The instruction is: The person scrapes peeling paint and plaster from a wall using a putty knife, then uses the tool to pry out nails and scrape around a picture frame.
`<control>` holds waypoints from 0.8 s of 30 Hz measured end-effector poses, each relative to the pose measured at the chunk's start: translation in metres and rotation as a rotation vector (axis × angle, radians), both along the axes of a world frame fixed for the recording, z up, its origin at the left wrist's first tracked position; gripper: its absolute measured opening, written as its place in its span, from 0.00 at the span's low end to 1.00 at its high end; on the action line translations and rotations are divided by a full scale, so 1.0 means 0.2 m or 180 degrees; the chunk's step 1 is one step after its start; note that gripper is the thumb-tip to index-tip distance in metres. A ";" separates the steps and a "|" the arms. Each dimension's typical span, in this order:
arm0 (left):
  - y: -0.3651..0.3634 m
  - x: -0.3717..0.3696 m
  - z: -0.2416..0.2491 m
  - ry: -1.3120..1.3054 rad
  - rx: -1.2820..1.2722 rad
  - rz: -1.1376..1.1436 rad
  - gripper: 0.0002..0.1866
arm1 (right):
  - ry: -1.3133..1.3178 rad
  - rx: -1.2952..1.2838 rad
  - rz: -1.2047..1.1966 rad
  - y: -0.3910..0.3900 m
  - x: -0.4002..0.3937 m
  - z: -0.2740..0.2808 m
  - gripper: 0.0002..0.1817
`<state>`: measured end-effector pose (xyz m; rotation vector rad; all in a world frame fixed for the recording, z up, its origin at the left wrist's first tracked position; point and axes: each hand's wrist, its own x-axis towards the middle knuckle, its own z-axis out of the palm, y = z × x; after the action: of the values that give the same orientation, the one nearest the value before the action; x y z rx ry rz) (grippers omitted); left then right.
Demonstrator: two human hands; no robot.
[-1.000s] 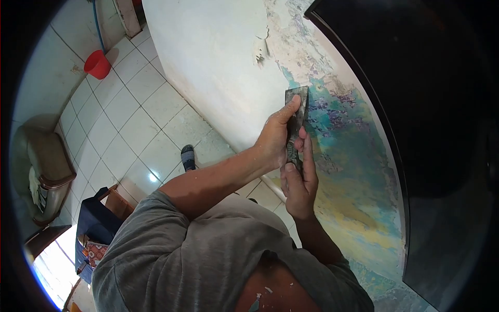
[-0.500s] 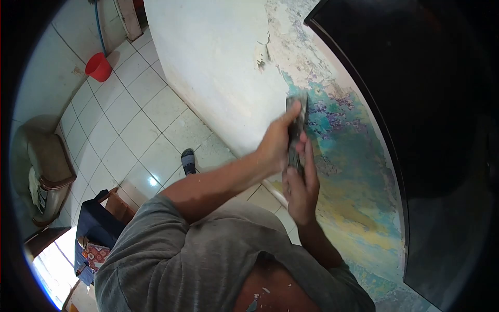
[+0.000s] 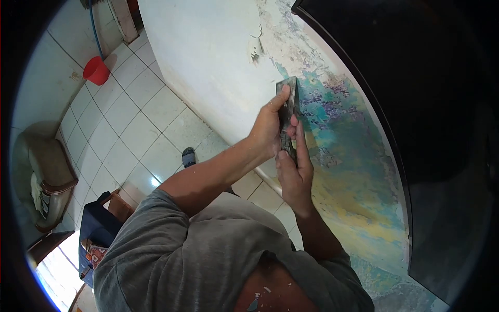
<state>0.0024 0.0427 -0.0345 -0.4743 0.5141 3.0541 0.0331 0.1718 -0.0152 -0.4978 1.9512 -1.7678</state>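
Observation:
Both hands are on a dark, worn scraper (image 3: 289,108), its flat wide blade up against the wall at the edge of the white paint. My left hand (image 3: 267,125) is closed around the blade part, thumb laid along its face and fingertips showing past its right side. Below it, my right hand (image 3: 296,179) grips the handle, thumb on top and index finger stretched up alongside. The white painted wall (image 3: 208,67) meets a stripped patch (image 3: 358,177) of teal, purple and yellow layers. A curled paint flake (image 3: 254,54) hangs above the blade.
A large black panel (image 3: 442,130) with a raised edge borders the stripped patch on the right. White floor tiles (image 3: 125,125) spread to the left, with a red bucket (image 3: 96,71), a brown armchair (image 3: 52,161) and a sandalled foot (image 3: 188,157). Paint chips lie on my chest.
Both hands and the scraper have shifted slightly up and left along the wall, keeping the same grip. The view has shifted a little too.

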 end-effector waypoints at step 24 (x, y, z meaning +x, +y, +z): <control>0.05 -0.03 0.07 -0.0155 -0.0006 0.0058 0.29 | 0.0674 0.0324 -0.0055 0.07 -0.03 0.01 0.35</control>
<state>-0.0035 0.0525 -0.0210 -0.5550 0.5136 3.0509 0.0267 0.1868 -0.0138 -0.6579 2.1826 -1.6737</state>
